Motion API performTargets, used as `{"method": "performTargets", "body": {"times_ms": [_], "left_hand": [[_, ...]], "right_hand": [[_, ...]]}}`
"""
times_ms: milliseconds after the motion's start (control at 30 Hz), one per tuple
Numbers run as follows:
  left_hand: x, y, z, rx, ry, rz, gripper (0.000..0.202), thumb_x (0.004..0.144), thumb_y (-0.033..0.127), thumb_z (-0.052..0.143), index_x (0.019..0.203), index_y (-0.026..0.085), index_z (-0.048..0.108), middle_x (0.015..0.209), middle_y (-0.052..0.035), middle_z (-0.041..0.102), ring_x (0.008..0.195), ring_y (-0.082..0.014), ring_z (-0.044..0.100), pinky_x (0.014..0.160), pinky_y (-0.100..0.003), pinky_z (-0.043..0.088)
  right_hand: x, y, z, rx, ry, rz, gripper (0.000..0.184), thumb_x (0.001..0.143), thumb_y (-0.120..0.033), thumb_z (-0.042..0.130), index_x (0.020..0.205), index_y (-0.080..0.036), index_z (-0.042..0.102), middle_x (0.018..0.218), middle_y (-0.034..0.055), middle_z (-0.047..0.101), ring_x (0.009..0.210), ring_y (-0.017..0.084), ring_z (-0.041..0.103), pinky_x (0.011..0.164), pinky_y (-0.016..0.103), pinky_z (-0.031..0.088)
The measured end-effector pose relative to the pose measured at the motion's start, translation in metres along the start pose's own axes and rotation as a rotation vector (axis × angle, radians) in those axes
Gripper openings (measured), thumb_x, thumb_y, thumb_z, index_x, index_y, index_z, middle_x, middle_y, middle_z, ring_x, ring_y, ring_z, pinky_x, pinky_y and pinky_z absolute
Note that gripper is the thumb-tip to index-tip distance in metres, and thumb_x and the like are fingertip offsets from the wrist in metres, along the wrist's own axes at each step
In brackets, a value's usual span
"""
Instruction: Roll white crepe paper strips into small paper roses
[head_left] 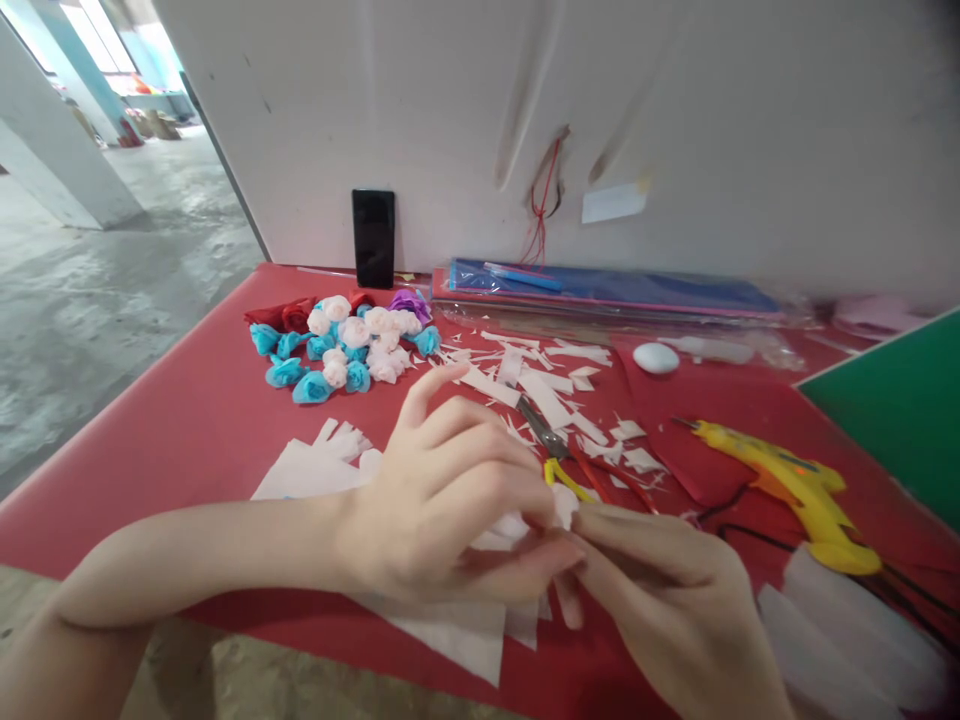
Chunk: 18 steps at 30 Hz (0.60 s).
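Observation:
My left hand (442, 490) and my right hand (660, 590) meet near the front edge of the red table (187, 430). Both pinch a small piece of white crepe paper (562, 505) between their fingertips. The left index finger sticks up, the other fingers curl round the paper. Under the hands lie cut white paper sheets (457, 630) with fringed edges. Scissors with yellow handles (555, 450) lie just beyond the fingertips.
A cluster of small paper roses (341, 350) in blue, white, red and purple sits at the back left. White paper scraps (547, 385) litter the middle. A yellow glue gun (795, 490) lies right, a black phone (373, 238) leans on the wall, and wrapped coloured paper (607, 290) lies behind.

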<state>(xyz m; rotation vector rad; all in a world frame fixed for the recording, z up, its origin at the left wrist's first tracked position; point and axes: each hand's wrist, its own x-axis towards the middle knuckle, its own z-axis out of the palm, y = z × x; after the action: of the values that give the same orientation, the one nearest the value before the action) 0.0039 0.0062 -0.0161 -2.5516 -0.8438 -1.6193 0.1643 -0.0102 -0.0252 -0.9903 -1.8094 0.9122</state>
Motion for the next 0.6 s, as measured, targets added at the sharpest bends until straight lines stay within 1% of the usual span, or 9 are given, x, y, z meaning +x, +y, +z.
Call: {"method": "performTargets", "body": {"times_ms": [67,167,300,400,533,600], "left_hand": [[-0.0016,-0.0001,0.0004,0.071,0.009,0.051,0.014,0.071,0.022,0.059,0.073,0.018,0.046,0.064,0.0041,0.058,0.066,-0.0112,0.051,0.09,-0.041,0.032],[-0.0046,-0.001,0.0008,0.112,-0.035,0.067,0.012,0.072,0.021,0.058,0.074,0.02,0.046,0.064,0.005,0.06,0.068,-0.0121,0.051,0.095,-0.045,0.028],[-0.0042,-0.0023,-0.0015,0.126,-0.064,0.087,0.011,0.071,0.017,0.057,0.073,0.022,0.048,0.062,0.0057,0.061,0.066,-0.0131,0.052,0.093,-0.045,0.031],[-0.0025,-0.0028,-0.0039,0.134,-0.071,0.111,0.011,0.07,0.016,0.057,0.069,0.023,0.049,0.06,0.0066,0.061,0.063,-0.0134,0.052,0.092,-0.045,0.033],[-0.003,-0.0037,-0.0058,0.163,-0.059,0.159,0.005,0.072,0.019,0.058,0.07,0.022,0.054,0.056,0.0059,0.061,0.061,-0.0131,0.05,0.092,-0.045,0.034],[-0.004,-0.0043,-0.0068,0.19,-0.056,0.189,0.005,0.075,0.022,0.057,0.07,0.021,0.055,0.053,0.006,0.061,0.06,-0.0129,0.049,0.092,-0.044,0.035]], "right_hand": [[-0.0009,-0.0003,0.0011,0.028,0.011,0.007,0.032,0.076,-0.019,0.056,0.044,-0.018,0.053,0.033,-0.0042,0.051,0.028,0.007,0.044,0.033,0.014,0.038],[-0.0028,-0.0006,0.0011,0.052,-0.015,0.067,0.028,0.073,-0.017,0.06,0.045,-0.019,0.055,0.034,-0.004,0.052,0.031,0.008,0.048,0.036,0.015,0.041],[-0.0049,-0.0006,0.0,0.086,-0.065,0.148,0.031,0.073,-0.018,0.059,0.043,-0.02,0.054,0.036,-0.0028,0.055,0.033,0.011,0.051,0.04,0.018,0.044],[-0.0056,-0.0022,-0.0004,0.111,-0.072,0.171,0.031,0.073,-0.019,0.059,0.043,-0.02,0.054,0.036,-0.0031,0.055,0.032,0.01,0.05,0.038,0.018,0.043],[-0.0056,-0.0053,0.0003,0.136,-0.071,0.21,0.032,0.076,-0.022,0.056,0.044,-0.02,0.056,0.033,-0.0031,0.054,0.031,0.01,0.049,0.038,0.018,0.043],[-0.006,-0.0056,0.0007,0.157,-0.071,0.22,0.032,0.077,-0.023,0.056,0.044,-0.02,0.056,0.032,-0.003,0.054,0.03,0.01,0.049,0.038,0.017,0.043]]}}
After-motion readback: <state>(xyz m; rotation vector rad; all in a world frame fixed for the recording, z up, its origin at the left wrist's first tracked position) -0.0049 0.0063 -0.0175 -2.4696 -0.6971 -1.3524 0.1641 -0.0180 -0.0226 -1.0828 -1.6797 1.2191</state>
